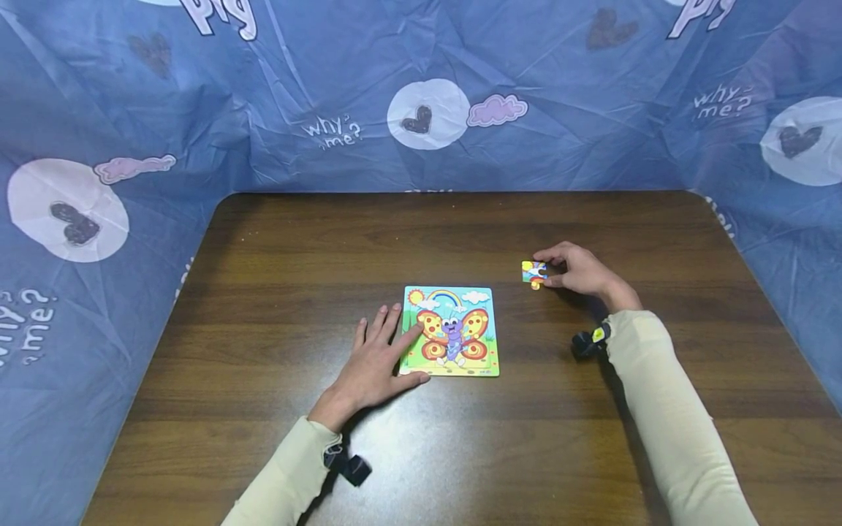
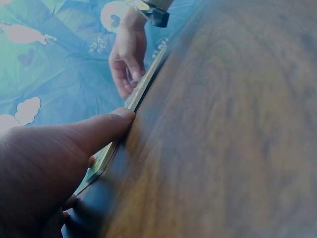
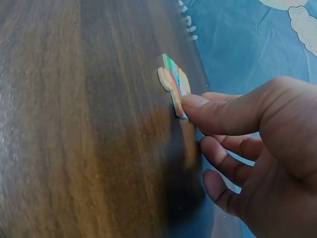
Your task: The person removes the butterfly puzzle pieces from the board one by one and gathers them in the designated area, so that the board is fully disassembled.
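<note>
A square puzzle board [image 1: 483, 351] with a purple butterfly, a rainbow and a sun lies on the table. My left hand [image 1: 371, 369] rests at its left side, fingers spread, the index fingertip over the picture. Its thumb [image 2: 106, 130] lies along the board's near edge. Farther right, my right hand [image 1: 579, 270] pinches a small puzzle piece [image 1: 531, 271] by its right side, close over the wood. From the right wrist, the piece [image 3: 172, 84] is seen nearly edge-on, its tab sticking out, with the thumb [image 3: 198, 106] on its end and other fingers loosely bent.
The brown wooden table [image 1: 316, 248] has rounded far corners. A blue printed cloth [image 1: 362, 66] hangs behind it and on both sides. Each wrist wears a small black camera, the left one [image 1: 355, 470] close above the table.
</note>
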`<state>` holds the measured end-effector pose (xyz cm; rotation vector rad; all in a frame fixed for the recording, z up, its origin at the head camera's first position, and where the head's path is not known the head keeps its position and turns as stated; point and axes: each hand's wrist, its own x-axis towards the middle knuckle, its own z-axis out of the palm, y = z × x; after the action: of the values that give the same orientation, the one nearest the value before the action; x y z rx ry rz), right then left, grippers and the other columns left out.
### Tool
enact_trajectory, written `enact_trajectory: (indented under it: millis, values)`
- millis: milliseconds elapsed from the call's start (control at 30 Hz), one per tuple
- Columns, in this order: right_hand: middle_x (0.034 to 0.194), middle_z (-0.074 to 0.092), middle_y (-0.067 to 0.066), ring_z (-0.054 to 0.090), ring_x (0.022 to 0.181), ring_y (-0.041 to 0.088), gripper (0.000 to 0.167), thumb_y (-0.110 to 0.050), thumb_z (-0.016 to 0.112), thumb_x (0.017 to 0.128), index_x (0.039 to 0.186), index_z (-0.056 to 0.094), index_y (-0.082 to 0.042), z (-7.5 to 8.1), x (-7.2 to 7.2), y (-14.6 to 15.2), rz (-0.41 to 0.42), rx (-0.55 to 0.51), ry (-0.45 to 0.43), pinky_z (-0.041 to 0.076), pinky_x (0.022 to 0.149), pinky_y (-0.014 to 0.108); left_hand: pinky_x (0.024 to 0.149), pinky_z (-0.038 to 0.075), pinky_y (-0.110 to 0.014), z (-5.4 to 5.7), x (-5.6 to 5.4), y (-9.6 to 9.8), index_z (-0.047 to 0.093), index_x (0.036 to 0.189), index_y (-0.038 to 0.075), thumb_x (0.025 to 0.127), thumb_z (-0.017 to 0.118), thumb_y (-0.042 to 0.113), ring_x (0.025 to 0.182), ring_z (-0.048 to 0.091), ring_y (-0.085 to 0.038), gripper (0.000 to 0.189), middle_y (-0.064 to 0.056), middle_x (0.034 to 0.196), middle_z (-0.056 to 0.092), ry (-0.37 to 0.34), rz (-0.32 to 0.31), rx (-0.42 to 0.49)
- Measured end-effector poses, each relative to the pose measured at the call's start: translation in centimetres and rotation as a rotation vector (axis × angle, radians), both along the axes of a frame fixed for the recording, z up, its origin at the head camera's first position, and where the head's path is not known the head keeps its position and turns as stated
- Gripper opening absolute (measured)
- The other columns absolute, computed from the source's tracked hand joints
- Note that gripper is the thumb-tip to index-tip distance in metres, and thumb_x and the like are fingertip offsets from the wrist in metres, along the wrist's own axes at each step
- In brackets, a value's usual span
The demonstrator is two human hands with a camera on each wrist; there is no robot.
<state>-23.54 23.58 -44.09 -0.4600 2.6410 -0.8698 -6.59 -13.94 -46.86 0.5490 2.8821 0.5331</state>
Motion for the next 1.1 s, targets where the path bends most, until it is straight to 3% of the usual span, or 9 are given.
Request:
enact_trajectory:
  millis: [567, 900, 1100]
  values:
    - [0.130, 0.057, 0.024, 0.056, 0.120, 0.039, 0.042, -0.008, 0.063, 0.094, 0.135, 0.058, 0.001, 1.8, 0.7, -1.8, -0.075, -0.031, 0.038, 0.044, 0.103, 0.055, 0.123, 0.007, -0.065, -0.1, -0.1, 0.0, 0.036, 0.156, 0.023, 0.087, 0.064, 0.061, 0.157, 0.010, -0.041, 0.084, -0.021, 0.168, 0.013, 0.002, -0.003, 0.020]
    - [0.127, 0.058, 0.025, 0.058, 0.121, 0.041, 0.041, -0.007, 0.067, 0.093, 0.132, 0.060, 0.003, 2.6, 1.5, -4.5, -0.013, -0.087, 0.104, 0.046, 0.104, 0.055, 0.123, 0.008, -0.066, 0.4, 0.2, 0.5, 0.036, 0.156, 0.023, 0.087, 0.065, 0.062, 0.157, 0.010, -0.042, 0.084, -0.022, 0.168, 0.013, 0.001, 0.012, 0.045]
    - [0.125, 0.060, 0.021, 0.058, 0.115, 0.036, 0.040, -0.009, 0.068, 0.092, 0.131, 0.062, 0.000, 2.7, 1.9, -6.3, 0.031, -0.077, 0.128, 0.047, 0.098, 0.052, 0.123, 0.007, -0.064, 0.5, 0.5, 1.0, 0.036, 0.156, 0.025, 0.087, 0.066, 0.061, 0.157, 0.009, -0.041, 0.084, -0.021, 0.168, 0.011, 0.000, -0.003, 0.054]
